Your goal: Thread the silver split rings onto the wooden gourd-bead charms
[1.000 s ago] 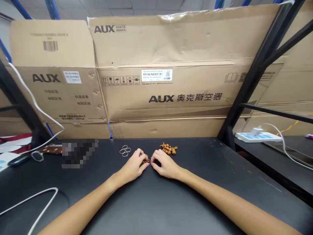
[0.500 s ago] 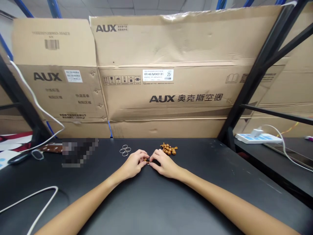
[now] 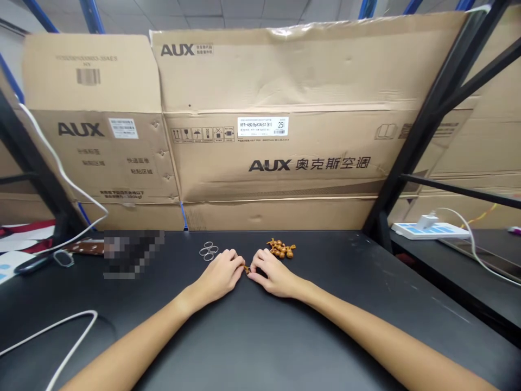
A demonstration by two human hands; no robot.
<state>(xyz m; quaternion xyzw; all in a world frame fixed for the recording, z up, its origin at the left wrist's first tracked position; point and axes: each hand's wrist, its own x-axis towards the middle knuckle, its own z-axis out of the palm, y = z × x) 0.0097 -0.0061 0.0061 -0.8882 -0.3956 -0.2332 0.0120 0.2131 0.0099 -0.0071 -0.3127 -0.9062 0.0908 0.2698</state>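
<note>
Close together over the black table, my left hand [image 3: 223, 270] and my right hand [image 3: 272, 273] almost meet. An orange-brown cord of a small gourd pendant [image 3: 246, 269] shows between their fingertips. My left fingers pinch it, hiding most of the pendant. The thumb and forefinger of my right hand are closed at the cord's other side, and what lies inside that pinch is mostly covered. Several silver key rings [image 3: 209, 250] lie left of my left hand. Just behind my right hand sits a pile of small brown gourd pendants [image 3: 281, 248] with orange cords.
Large cardboard boxes [image 3: 268, 163] stand along the back of the black table [image 3: 252, 336]. A white cable [image 3: 77, 326] loops over the left front. At far left lie eyeglasses [image 3: 64, 258]. A power strip [image 3: 427, 231] sits right, beyond a black metal frame [image 3: 382, 233].
The left hand has turned inward, its fingers drawn closer together. A ring-like glint seen between the hands before is now hidden, and the orange cord shows there instead.
</note>
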